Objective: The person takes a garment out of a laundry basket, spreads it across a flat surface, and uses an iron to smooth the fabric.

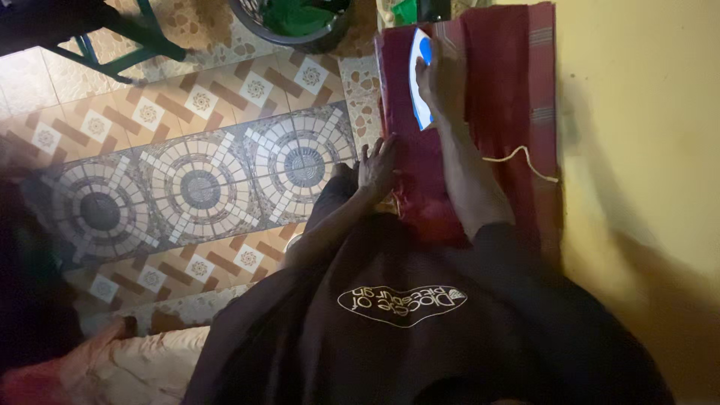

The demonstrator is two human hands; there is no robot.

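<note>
Inside dark basket: green cloth.

The person wears a dark brown shirt, loose and short-sleeved, with both forearms bare below the sleeves. On the chest, below the hands, sits a pale oval emblem with light lettering, seen upside down from above. The left hand and right hand wear no gloves.

A home is showing here: patterned mosaic floor tiles are covering the floor, a laundry basket of green cloth is sitting by a yellow wall, and a red cloth is lying under a blue-and-white iron.
</note>
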